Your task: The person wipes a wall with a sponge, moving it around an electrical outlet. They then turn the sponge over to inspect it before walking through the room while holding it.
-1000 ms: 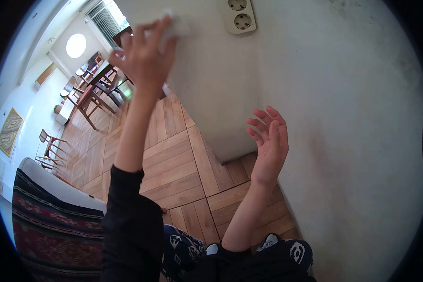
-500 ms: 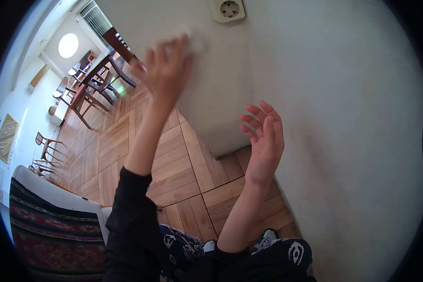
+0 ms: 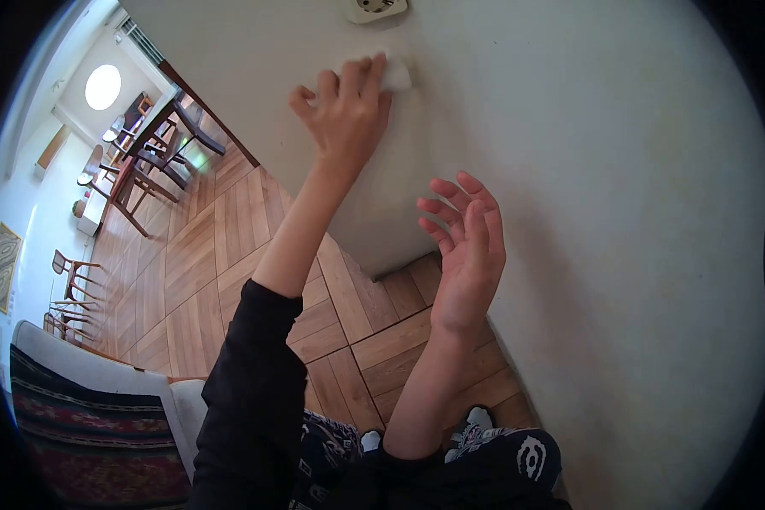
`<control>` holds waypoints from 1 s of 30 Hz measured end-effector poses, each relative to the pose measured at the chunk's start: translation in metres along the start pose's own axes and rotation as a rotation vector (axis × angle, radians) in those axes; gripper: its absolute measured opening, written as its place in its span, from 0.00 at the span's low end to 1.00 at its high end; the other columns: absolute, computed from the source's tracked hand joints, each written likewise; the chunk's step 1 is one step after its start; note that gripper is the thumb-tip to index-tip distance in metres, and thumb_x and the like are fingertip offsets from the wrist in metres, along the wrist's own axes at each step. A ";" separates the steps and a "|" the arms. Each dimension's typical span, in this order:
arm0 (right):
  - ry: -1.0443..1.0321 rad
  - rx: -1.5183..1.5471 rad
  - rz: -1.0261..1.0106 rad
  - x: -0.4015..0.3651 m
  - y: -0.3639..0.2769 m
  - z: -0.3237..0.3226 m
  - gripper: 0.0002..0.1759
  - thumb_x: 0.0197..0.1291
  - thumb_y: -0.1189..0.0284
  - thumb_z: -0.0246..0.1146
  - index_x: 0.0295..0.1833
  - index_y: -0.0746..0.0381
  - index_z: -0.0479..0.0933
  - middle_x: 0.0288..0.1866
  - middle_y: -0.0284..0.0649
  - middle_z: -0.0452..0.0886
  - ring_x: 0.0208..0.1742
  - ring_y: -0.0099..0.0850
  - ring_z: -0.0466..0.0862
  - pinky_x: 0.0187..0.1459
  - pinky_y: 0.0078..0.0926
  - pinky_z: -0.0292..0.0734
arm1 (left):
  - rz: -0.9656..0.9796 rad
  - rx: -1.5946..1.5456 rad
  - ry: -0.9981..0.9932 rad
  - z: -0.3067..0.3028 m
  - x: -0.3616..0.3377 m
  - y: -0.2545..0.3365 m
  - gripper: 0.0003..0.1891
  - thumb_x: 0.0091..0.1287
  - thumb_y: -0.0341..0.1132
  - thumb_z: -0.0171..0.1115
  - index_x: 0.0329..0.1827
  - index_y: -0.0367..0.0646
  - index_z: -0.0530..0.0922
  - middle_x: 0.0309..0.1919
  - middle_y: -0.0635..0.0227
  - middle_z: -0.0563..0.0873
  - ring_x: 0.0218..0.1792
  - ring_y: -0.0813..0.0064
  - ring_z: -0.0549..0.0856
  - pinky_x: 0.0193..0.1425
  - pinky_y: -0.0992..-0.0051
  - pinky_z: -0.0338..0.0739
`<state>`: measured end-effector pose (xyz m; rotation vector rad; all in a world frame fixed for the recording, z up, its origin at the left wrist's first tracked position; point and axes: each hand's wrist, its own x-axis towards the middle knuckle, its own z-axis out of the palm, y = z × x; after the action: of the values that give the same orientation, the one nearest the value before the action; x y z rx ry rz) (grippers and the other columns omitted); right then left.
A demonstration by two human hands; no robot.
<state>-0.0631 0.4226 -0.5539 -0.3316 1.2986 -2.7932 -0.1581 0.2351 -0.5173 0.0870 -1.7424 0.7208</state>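
Left hand (image 3: 348, 110): fingers bent, closed on small white item (image 3: 397, 75); exact grip partly hidden. White item: against wall (image 3: 569, 153), just below socket (image 3: 376, 7). Right hand (image 3: 470, 255): half open, fingers loosely curled, holding nothing, near wall, lower than left hand. Wooden floor (image 3: 229, 238): beneath both hands.

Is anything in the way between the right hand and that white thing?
Nothing visible stands between the right hand and the white thing, but the left hand covers part of it.
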 end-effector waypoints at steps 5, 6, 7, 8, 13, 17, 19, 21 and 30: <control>-0.002 0.013 0.011 0.003 0.004 0.002 0.26 0.71 0.54 0.50 0.64 0.63 0.68 0.55 0.44 0.78 0.50 0.29 0.79 0.53 0.29 0.72 | -0.093 0.042 0.020 0.010 0.037 0.017 0.23 0.48 0.41 0.72 0.51 0.60 0.83 0.40 0.84 0.77 0.40 0.75 0.74 0.46 0.60 0.59; -0.007 0.006 0.016 0.004 0.005 0.002 0.26 0.71 0.54 0.50 0.64 0.63 0.68 0.55 0.44 0.78 0.50 0.30 0.79 0.53 0.29 0.72 | -0.082 0.070 0.016 0.012 0.038 0.021 0.22 0.49 0.40 0.71 0.51 0.60 0.83 0.41 0.84 0.77 0.40 0.75 0.73 0.46 0.60 0.59; -0.011 0.000 0.020 0.004 0.006 0.003 0.27 0.71 0.54 0.50 0.64 0.63 0.68 0.55 0.44 0.78 0.50 0.30 0.79 0.53 0.29 0.72 | -0.081 0.097 0.037 0.017 0.037 0.023 0.21 0.49 0.40 0.70 0.50 0.60 0.83 0.40 0.84 0.77 0.40 0.74 0.73 0.46 0.60 0.59; -0.014 -0.007 0.024 0.005 0.007 0.004 0.27 0.71 0.54 0.50 0.64 0.63 0.68 0.55 0.44 0.78 0.50 0.30 0.79 0.53 0.29 0.72 | -0.081 0.122 0.058 0.022 0.035 0.025 0.20 0.50 0.39 0.69 0.50 0.59 0.83 0.40 0.83 0.77 0.40 0.74 0.73 0.46 0.60 0.59; -0.005 0.001 0.027 0.008 0.018 0.000 0.27 0.71 0.54 0.50 0.64 0.64 0.68 0.55 0.44 0.78 0.50 0.30 0.79 0.53 0.29 0.72 | -0.089 0.132 0.019 0.019 0.015 0.041 0.17 0.53 0.36 0.66 0.48 0.59 0.84 0.37 0.83 0.76 0.38 0.74 0.72 0.45 0.61 0.60; 0.000 -0.002 0.030 0.008 0.023 -0.002 0.27 0.71 0.54 0.50 0.64 0.64 0.68 0.54 0.44 0.78 0.50 0.30 0.79 0.53 0.29 0.72 | -0.033 0.018 -0.043 0.021 -0.035 0.057 0.16 0.54 0.35 0.62 0.48 0.53 0.83 0.36 0.79 0.74 0.37 0.73 0.72 0.44 0.61 0.62; -0.009 -0.011 0.023 0.006 0.025 0.000 0.27 0.71 0.54 0.50 0.64 0.64 0.68 0.54 0.43 0.78 0.50 0.30 0.79 0.53 0.29 0.72 | 0.012 -0.042 -0.067 0.025 -0.059 0.065 0.17 0.54 0.34 0.61 0.48 0.50 0.83 0.36 0.77 0.74 0.36 0.72 0.71 0.43 0.61 0.62; -0.011 -0.011 0.020 0.004 0.026 0.001 0.27 0.71 0.54 0.51 0.64 0.64 0.68 0.54 0.43 0.78 0.50 0.30 0.79 0.53 0.29 0.72 | 0.051 -0.074 -0.084 0.027 -0.076 0.067 0.17 0.54 0.35 0.61 0.48 0.49 0.82 0.36 0.77 0.74 0.35 0.73 0.72 0.43 0.61 0.62; 0.010 -0.005 0.037 -0.003 0.019 0.003 0.27 0.71 0.55 0.50 0.64 0.64 0.68 0.55 0.43 0.78 0.51 0.30 0.79 0.53 0.30 0.72 | -0.025 -0.102 0.107 0.004 0.006 0.016 0.15 0.51 0.36 0.62 0.44 0.54 0.82 0.34 0.79 0.75 0.33 0.75 0.72 0.41 0.61 0.60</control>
<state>-0.0603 0.4085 -0.5667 -0.2912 1.2999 -2.7651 -0.1703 0.2481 -0.5194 0.0001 -1.6700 0.6065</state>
